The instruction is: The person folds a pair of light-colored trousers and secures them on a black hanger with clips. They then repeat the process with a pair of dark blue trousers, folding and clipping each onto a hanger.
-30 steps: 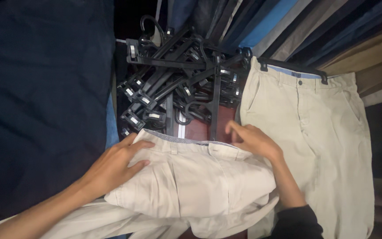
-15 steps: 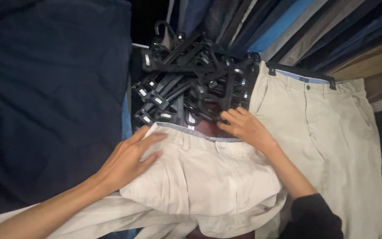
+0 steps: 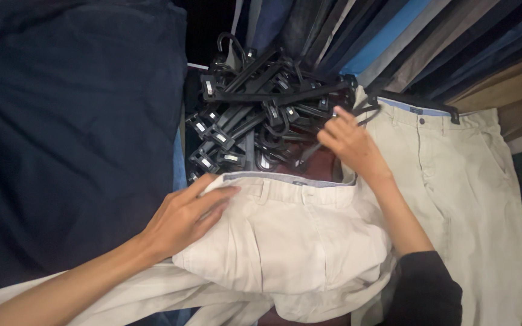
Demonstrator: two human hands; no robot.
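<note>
Since half a second ago the right hand [image 3: 350, 143] has left the waistband of the folded cream trousers [image 3: 291, 241] and moved up to the lower right edge of the pile of black clip hangers [image 3: 261, 115] in the upper middle of the frame. Its fingers are curled at a hanger bar, though a firm grasp cannot be told. The left hand [image 3: 185, 214] has stayed where it was, lying flat with loose fingers on the left end of the waistband, pressing rather than gripping. The trousers lie at centre bottom, their waistband just below the hangers. A second pair of beige trousers on a hanger [image 3: 460, 181] fills the right side, touching the right forearm. A dark navy garment [image 3: 67, 133] closes the left. Open room is scant: only a narrow reddish gap between the hangers and the waistband.
</note>
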